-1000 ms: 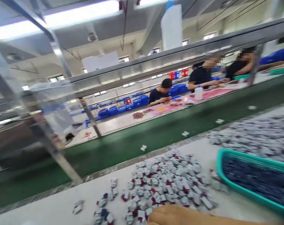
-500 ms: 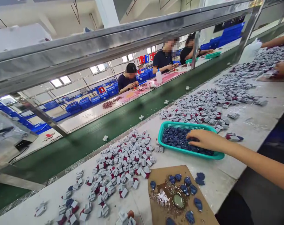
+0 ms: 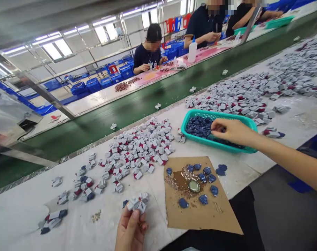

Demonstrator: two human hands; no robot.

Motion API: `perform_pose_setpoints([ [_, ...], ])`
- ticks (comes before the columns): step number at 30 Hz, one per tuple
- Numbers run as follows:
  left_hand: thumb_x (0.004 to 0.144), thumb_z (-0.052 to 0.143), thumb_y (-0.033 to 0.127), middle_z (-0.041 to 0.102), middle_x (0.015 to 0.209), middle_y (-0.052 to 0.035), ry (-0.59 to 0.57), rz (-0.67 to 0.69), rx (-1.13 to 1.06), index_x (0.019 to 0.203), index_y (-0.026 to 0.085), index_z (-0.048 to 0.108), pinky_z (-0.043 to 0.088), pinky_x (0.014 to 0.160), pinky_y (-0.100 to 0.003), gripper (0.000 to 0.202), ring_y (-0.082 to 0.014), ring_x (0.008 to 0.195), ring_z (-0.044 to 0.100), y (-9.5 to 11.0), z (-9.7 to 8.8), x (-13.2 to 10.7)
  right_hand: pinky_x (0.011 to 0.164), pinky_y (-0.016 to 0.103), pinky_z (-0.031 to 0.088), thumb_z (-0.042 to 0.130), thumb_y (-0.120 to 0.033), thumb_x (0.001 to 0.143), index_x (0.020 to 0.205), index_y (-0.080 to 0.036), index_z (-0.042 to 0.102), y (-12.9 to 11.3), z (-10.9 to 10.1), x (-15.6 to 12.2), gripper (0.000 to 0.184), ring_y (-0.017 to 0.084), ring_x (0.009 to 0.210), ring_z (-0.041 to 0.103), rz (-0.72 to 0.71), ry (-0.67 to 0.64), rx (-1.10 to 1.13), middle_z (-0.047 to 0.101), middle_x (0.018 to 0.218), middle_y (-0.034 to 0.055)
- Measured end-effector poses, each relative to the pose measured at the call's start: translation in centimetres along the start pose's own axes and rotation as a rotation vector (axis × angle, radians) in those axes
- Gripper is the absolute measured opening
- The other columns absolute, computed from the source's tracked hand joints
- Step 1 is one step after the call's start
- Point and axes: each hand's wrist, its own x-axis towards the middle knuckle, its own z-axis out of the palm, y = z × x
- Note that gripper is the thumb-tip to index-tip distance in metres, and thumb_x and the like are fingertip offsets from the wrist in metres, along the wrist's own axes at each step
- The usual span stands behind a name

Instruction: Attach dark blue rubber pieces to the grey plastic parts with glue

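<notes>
My left hand [image 3: 132, 228], low in the view, pinches a small white-and-grey plastic part [image 3: 138, 203] with several arms between thumb and fingers. My right hand [image 3: 233, 131] is over a green plastic basket [image 3: 221, 146], its fingertips bent together at the dark blue pieces [image 3: 198, 127] inside. Whether a piece is between those fingertips is hidden. Between the hands lies a brown cardboard sheet [image 3: 184, 219] with a wet stain, a round metal cap [image 3: 194, 186] and several blue pieces [image 3: 203, 199] on it.
A heap of white-and-maroon parts [image 3: 145, 146] lies left of the basket, and a larger heap [image 3: 242, 94] behind it. Beyond runs a green conveyor belt [image 3: 137, 106] carrying a few parts. Across it sit co-workers [image 3: 148, 57] near a white squeeze bottle [image 3: 192, 52].
The view has tilted down, bringing my left hand and its white part into sight. My right hand stays at the basket, with its fingers now bent closer together.
</notes>
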Motion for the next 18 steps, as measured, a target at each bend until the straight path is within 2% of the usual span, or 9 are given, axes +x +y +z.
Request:
perform_pose_setpoints([
  [2,0.036,0.093,0.033,0.059,0.057,0.0050,0.011,0.037,0.049,0.068,0.017,0.068,0.042,0.041,-0.010,0.044,-0.0047,0.048,0.053,0.0,0.4,-0.4,0.061,0.023,0.044,0.044,-0.033,0.090,0.093,-0.014,0.056,-1.9,-0.1,-1.9,0.023,0.012,0.069,0.055,-0.080,0.083,0.045,0.057,0.078,0.0023],
  [4,0.036,0.093,0.035,0.061,0.057,0.0042,0.019,0.058,0.102,0.070,0.016,0.068,0.044,0.043,-0.010,0.046,-0.0054,0.049,0.055,-0.1,0.8,-0.7,0.057,0.022,0.043,0.047,-0.032,0.089,0.094,-0.018,0.057,-4.2,0.8,-4.3,0.018,0.011,0.065,0.053,-0.242,0.070,0.078,0.058,0.077,0.0014],
  [6,0.034,0.093,0.036,0.063,0.056,0.0030,0.014,0.048,0.131,0.068,0.015,0.067,0.046,0.044,-0.012,0.048,-0.0069,0.049,0.057,-0.5,1.3,-0.9,0.063,0.023,0.043,0.042,-0.025,0.091,0.092,-0.019,0.058,-6.3,2.6,-6.5,0.017,0.011,0.072,0.055,-0.446,0.020,0.078,0.059,0.081,0.0025],
  [8,0.033,0.093,0.036,0.065,0.057,0.0014,-0.007,0.020,0.144,0.066,0.014,0.065,0.046,0.043,-0.013,0.048,-0.0082,0.048,0.059,-0.9,1.7,-1.1,0.064,0.025,0.041,0.038,-0.016,0.091,0.090,-0.018,0.058,-7.8,4.7,-8.1,0.020,0.013,0.076,0.054,-0.568,0.017,0.029,0.057,0.081,0.0037],
  [12,0.035,0.093,0.034,0.068,0.058,-0.0003,-0.080,-0.022,0.121,0.065,0.013,0.061,0.046,0.043,-0.014,0.048,-0.0095,0.047,0.061,-1.6,2.2,-1.4,0.061,0.028,0.035,0.037,-0.007,0.088,0.080,-0.016,0.054,-8.9,7.2,-9.0,0.021,0.016,0.071,0.048,-0.677,0.075,-0.088,0.052,0.075,0.0042],
  [18,0.045,0.091,0.030,0.065,0.055,0.0021,-0.176,-0.001,0.086,0.065,0.013,0.061,0.047,0.046,-0.013,0.039,-0.0072,0.048,0.059,-1.9,2.6,-1.8,0.062,0.029,0.035,0.038,-0.003,0.086,0.087,-0.016,0.055,-8.7,7.7,-9.3,0.021,0.018,0.074,0.050,-0.777,0.067,-0.163,0.054,0.080,0.0049],
])
